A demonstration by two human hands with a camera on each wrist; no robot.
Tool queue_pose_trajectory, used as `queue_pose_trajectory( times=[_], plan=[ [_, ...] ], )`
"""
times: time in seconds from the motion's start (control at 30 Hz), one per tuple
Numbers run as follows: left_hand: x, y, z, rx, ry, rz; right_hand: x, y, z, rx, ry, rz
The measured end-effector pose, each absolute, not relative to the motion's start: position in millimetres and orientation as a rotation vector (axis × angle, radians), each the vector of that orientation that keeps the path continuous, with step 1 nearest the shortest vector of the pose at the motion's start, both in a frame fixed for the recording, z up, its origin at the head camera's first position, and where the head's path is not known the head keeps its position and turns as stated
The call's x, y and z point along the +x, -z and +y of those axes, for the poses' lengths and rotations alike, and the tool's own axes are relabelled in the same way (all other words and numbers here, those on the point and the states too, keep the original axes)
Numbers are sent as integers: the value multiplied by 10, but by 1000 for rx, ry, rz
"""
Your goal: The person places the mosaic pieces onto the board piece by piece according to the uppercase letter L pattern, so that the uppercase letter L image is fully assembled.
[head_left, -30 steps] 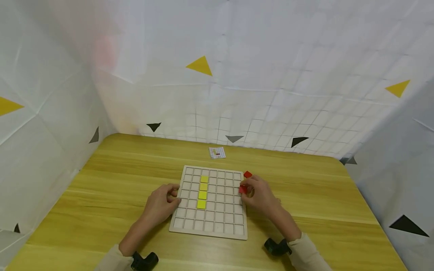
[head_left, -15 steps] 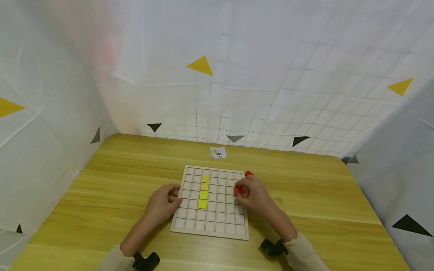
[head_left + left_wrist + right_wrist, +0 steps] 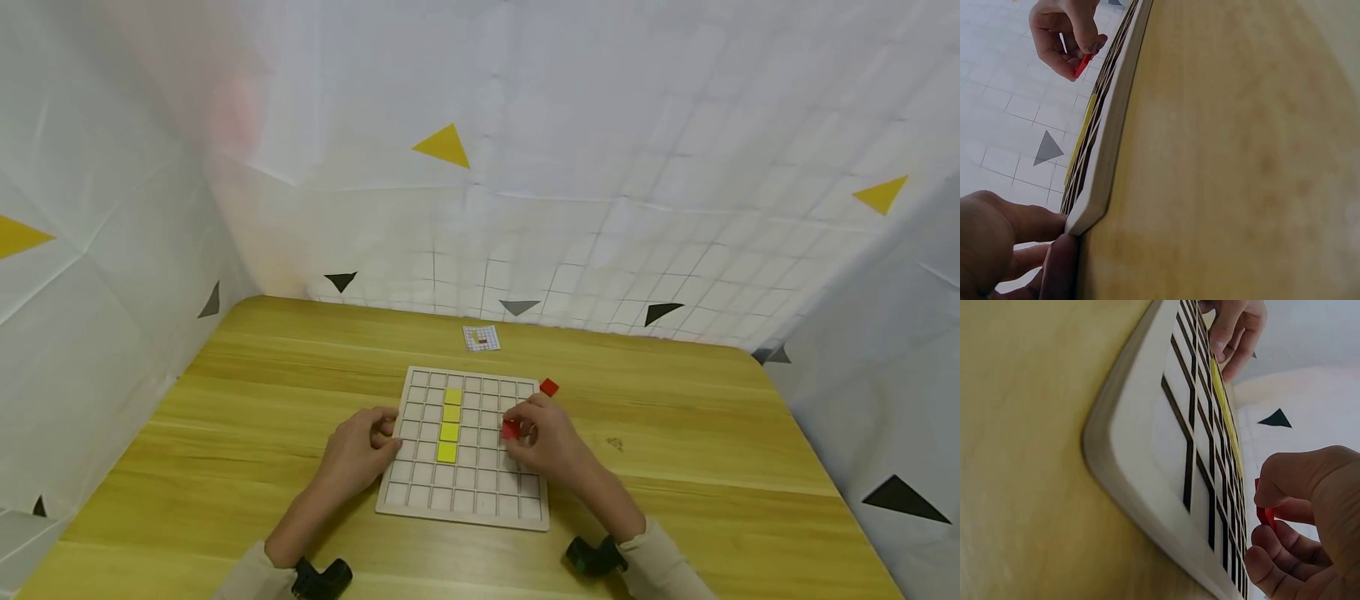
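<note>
A pale wooden grid board (image 3: pixel 465 502) lies in the middle of the table, with a column of several yellow square tiles (image 3: pixel 449 432) in its cells. My right hand (image 3: pixel 551 442) pinches a red square tile (image 3: pixel 511 429) above the right part of the grid; in the right wrist view the red tile (image 3: pixel 1265 512) stands tilted between thumb and fingers. At the board's left edge, my left hand (image 3: pixel 358 448) holds the rim, and in the left wrist view its thumb and fingertips (image 3: pixel 1044 223) meet the board's edge (image 3: pixel 1107 162).
Another red tile (image 3: pixel 550 387) rests on the table by the board's upper right corner. Behind the board lies a small card (image 3: pixel 481 337) printed with a grid and coloured squares. White sheets (image 3: pixel 570 167) with coloured triangles enclose the wooden table (image 3: pixel 675 433).
My right hand has moved left with the red tile, from the board's right edge to over the grid, uncovering the other red tile. My left hand stays at the rim.
</note>
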State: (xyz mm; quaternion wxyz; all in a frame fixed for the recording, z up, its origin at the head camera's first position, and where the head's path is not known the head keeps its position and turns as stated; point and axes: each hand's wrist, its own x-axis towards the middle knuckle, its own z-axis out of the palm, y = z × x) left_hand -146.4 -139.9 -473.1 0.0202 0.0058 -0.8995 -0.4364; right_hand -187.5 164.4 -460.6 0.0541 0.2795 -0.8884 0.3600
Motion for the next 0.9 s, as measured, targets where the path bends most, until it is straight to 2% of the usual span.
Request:
queue_pose_trajectory(
  times=[0.9],
  plan=[
    [-1463, 4736, -1405, 8, 1368, -2785, -1751, 4621, 1424, 997, -1136, -2698]
  ],
)
